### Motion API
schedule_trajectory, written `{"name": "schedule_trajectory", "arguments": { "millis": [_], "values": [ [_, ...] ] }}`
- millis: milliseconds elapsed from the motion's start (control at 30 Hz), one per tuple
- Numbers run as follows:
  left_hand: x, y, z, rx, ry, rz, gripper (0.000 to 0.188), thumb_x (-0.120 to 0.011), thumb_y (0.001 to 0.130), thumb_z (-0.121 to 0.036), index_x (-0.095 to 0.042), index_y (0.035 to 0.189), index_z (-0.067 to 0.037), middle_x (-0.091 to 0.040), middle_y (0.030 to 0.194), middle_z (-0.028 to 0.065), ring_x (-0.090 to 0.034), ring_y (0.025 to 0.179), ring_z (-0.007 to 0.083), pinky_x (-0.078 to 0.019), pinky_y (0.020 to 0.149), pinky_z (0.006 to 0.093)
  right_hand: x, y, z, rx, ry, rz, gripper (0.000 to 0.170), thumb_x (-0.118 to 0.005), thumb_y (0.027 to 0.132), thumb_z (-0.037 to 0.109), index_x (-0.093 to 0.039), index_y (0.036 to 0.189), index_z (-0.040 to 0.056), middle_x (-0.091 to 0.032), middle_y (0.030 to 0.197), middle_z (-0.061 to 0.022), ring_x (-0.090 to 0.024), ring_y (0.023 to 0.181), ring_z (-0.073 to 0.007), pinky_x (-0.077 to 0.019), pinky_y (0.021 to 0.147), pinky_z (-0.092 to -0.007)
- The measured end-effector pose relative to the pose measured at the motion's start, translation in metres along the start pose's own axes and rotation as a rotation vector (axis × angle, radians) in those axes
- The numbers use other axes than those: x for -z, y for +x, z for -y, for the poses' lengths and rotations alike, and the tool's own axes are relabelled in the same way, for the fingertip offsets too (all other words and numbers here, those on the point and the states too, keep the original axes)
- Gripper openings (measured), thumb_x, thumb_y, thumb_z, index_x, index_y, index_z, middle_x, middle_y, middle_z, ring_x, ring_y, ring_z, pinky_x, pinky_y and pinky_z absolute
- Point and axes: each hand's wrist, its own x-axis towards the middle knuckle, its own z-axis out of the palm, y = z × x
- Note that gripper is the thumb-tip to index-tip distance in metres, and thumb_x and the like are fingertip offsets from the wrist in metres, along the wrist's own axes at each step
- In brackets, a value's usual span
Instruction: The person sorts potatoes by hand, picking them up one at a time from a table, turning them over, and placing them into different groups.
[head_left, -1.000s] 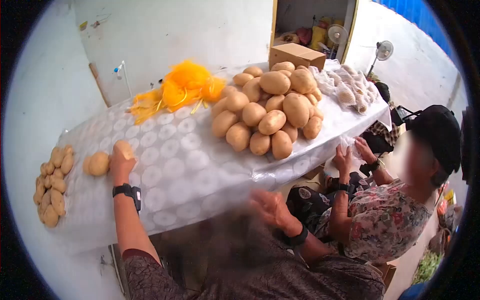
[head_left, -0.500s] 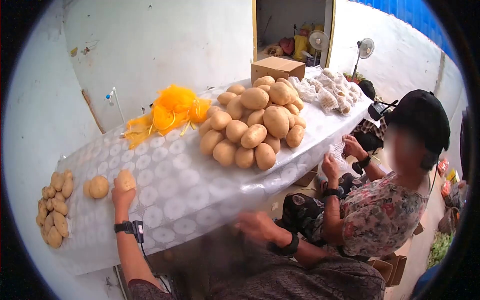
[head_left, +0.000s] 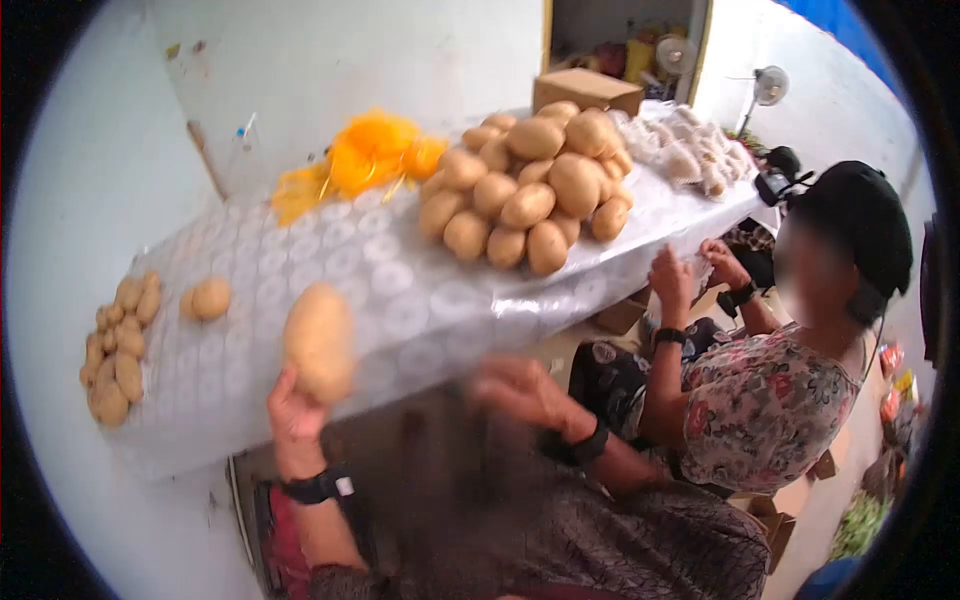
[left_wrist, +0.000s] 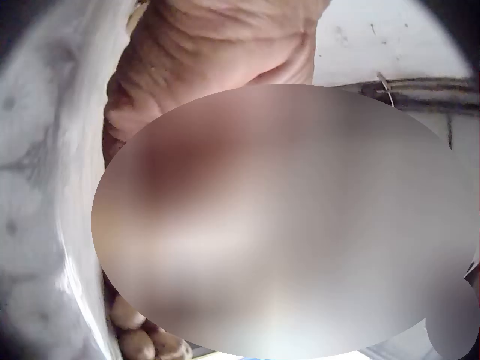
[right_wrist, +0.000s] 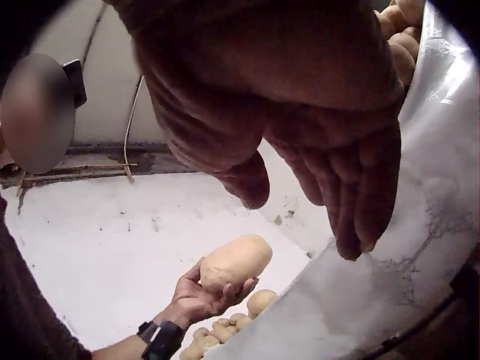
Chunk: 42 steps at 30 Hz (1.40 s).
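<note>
Head view: the left hand (head_left: pixel 298 415) gripped a large potato (head_left: pixel 320 345) low down, raised by the near edge of the plastic-covered table (head_left: pixel 388 278); a loose grip could probably have let it fall. The right hand (head_left: pixel 525 390), blurred, held nothing. To the right, a heap of smooth, ovoid potatoes (head_left: pixel 528 205) might have rolled on the slick sheeting if knocked; gauzy orange netting (head_left: pixel 365 155) lay far left of it. Left wrist view: creased palm; blurring hid the grip, which could not be told. Right wrist view: right fingers straight, slightly apart; the oblong potato, pale and matt, rested in the left hand's curled fingers

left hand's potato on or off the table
Off: the right wrist view shows the potato raised in the left hand, clear of the table.
</note>
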Motion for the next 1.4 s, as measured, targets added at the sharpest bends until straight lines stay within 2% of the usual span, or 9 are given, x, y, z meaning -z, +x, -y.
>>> {"name": "schedule_trajectory", "arguments": {
  "millis": [133,433,633,733,900,1033,1133,1233,1400],
  "values": [
    [-0.064,-0.035,0.044,0.012,-0.185,0.094,0.084,-0.067,0.084,-0.039,-0.023,0.147,-0.007,-0.029,0.147,0.0261,-0.034,0.127,0.0574,-0.0478,0.082,0.0689,0.001,0.004,0.039,-0.065,0.285,-0.02,0.053,-0.067,0.089,0.018,-0.046,0.132,-0.0054,-0.063,0.116,-0.0193,-0.057,0.107,-0.0182,-0.0488,0.089,-0.0326],
    [-0.099,-0.056,0.079,0.009,-0.189,0.269,0.089,-0.068,0.083,-0.045,-0.021,0.147,-0.004,-0.031,0.145,0.0267,-0.037,0.126,0.0544,-0.0475,0.087,0.0647,-0.007,-0.006,0.069,0.029,0.393,0.064,0.066,-0.069,0.087,0.013,-0.034,0.142,0.0004,-0.048,0.132,-0.0273,-0.055,0.115,-0.0291,-0.0479,0.093,-0.0392],
    [-0.11,-0.063,0.087,-0.159,0.127,0.184,0.091,-0.073,0.079,-0.042,-0.024,0.145,-0.003,-0.04,0.14,0.0216,-0.044,0.126,0.0424,-0.0485,0.09,0.0594,-0.013,-0.008,0.065,0.076,0.441,0.055,0.071,-0.072,0.084,0.013,-0.033,0.143,0.0015,-0.049,0.131,-0.027,-0.056,0.114,-0.0296,-0.0478,0.093,-0.0404],
    [-0.117,-0.06,0.091,-0.326,0.304,0.127,0.092,-0.077,0.077,-0.037,-0.025,0.145,-0.003,-0.041,0.139,0.0181,-0.046,0.126,0.035,-0.047,0.096,0.0527,-0.01,-0.007,0.074,0.025,0.362,0.086,0.071,-0.071,0.085,0.013,-0.033,0.144,0.0025,-0.051,0.132,-0.0193,-0.054,0.114,-0.0243,-0.0448,0.096,-0.0384],
    [-0.134,-0.055,0.095,-0.55,0.65,0.015,0.095,-0.08,0.076,-0.033,-0.023,0.144,0.001,-0.045,0.134,0.0129,-0.049,0.122,0.0231,-0.0424,0.1,0.0368,-0.016,0.004,0.092,0.078,0.346,0.121,0.078,-0.075,0.08,0.016,-0.032,0.143,0.0004,-0.05,0.132,-0.0215,-0.054,0.116,-0.0258,-0.044,0.098,-0.0392],
    [-0.144,-0.061,0.103,-0.621,0.824,-0.013,0.091,-0.08,0.076,-0.03,-0.026,0.143,0.002,-0.046,0.133,0.0147,-0.049,0.121,0.0256,-0.0419,0.099,0.0381,-0.026,0.004,0.095,0.112,0.412,0.074,0.082,-0.078,0.077,0.018,-0.032,0.143,0.0001,-0.05,0.133,-0.015,-0.05,0.12,-0.0225,-0.0412,0.101,-0.0364],
    [-0.13,-0.061,0.113,-0.777,1.329,-0.051,0.091,-0.082,0.072,-0.027,-0.031,0.142,0.001,-0.044,0.135,0.0226,-0.049,0.122,0.0337,-0.0416,0.1,0.0434,-0.029,0.003,0.095,0.055,0.432,0.063,0.084,-0.079,0.075,0.021,-0.033,0.141,-0.0007,-0.051,0.131,-0.0115,-0.049,0.121,-0.0206,-0.0409,0.101,-0.035],
    [-0.131,-0.055,0.123,-0.924,1.491,-0.059,0.091,-0.083,0.068,-0.02,-0.033,0.141,0.001,-0.045,0.133,0.0236,-0.048,0.12,0.0388,-0.0405,0.1,0.0464,-0.029,0.002,0.091,0.001,0.437,0.029,0.083,-0.081,0.072,0.024,-0.036,0.138,-0.0016,-0.053,0.128,-0.0107,-0.051,0.118,-0.0197,-0.0418,0.1,-0.0344],
    [-0.142,-0.057,0.127,-0.884,1.525,0.014,0.099,-0.087,0.062,-0.021,-0.03,0.142,0.0,-0.042,0.134,0.0243,-0.045,0.122,0.0409,-0.0395,0.1,0.0485,-0.022,-0.002,0.075,-0.036,0.487,-0.02,0.078,-0.08,0.071,0.026,-0.042,0.132,-0.0033,-0.056,0.122,-0.0111,-0.054,0.113,-0.019,-0.0436,0.097,-0.0345]
  ]
}}
